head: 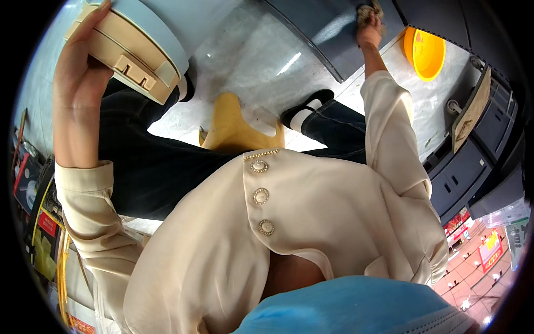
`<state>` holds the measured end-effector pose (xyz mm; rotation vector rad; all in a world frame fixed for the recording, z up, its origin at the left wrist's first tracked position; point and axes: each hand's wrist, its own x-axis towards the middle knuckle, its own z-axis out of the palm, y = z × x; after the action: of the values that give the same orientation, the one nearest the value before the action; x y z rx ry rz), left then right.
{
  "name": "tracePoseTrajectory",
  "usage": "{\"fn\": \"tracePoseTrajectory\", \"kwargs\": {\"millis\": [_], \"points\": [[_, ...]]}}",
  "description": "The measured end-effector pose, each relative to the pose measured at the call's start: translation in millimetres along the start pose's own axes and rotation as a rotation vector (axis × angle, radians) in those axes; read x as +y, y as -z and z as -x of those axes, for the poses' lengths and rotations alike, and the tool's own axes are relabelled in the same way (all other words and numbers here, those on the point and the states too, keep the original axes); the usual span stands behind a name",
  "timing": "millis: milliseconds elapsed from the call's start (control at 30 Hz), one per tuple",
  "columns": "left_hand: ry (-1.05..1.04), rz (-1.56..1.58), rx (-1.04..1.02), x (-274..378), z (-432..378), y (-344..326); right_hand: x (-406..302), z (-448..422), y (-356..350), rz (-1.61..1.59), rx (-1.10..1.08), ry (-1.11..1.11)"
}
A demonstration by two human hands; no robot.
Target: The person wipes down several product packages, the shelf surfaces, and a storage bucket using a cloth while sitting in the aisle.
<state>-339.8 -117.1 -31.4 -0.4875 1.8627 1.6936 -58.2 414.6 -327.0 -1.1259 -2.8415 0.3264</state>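
At the upper left my left hand (pixel 81 54) grips a beige plastic container (pixel 129 46) with moulded clips on its side. A light blue rounded plastic part (pixel 160 25) adjoins it; how the two join is not clear. Further right my right hand (pixel 369 33) presses a crumpled brownish cloth (pixel 367 16) onto a dark grey smooth panel (pixel 325 31). The panel's near edge bears a raised lip, and its far part runs out of view.
I sit on a yellow plastic stool (pixel 227 121) above a grey floor (pixel 250 62). Beyond my right arm are a yellow basin (pixel 434 54), a wooden board with casters (pixel 471 110) and dark grey cabinets (pixel 459 167). Boxed goods (pixel 27 183) crowd the left rim.
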Motion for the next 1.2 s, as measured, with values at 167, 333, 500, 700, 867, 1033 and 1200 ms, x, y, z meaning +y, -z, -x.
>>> {"fn": "tracePoseTrajectory", "kwargs": {"millis": [167,333,500,700,867,1033,1200], "points": [[-0.033,-0.044,0.047,2.1,8.4,-1.6,36.2,42.6,30.3,0.072,0.072,-0.023],[-0.070,-0.095,-0.014,0.5,5.1,-2.4,66.7,38.7,47.7,0.088,-0.085,0.020],[-0.025,-0.149,0.056,-3.5,8.3,-2.7,25.6,23.9,61.8,0.140,-0.185,-0.262],[-0.046,-0.128,-0.013,-1.6,1.6,-2.3,63.6,33.4,47.4,0.241,-0.289,0.076],[-0.003,-0.047,0.006,2.4,0.4,-6.3,75.5,5.5,51.2,0.274,-0.321,-0.233],[0.000,0.058,0.015,7.8,23.7,-19.6,68.2,38.5,37.4,0.273,-0.324,0.078],[-0.036,-0.103,0.073,8.6,33.7,-22.6,60.2,5.1,42.1,0.060,-0.154,-0.213]]}}
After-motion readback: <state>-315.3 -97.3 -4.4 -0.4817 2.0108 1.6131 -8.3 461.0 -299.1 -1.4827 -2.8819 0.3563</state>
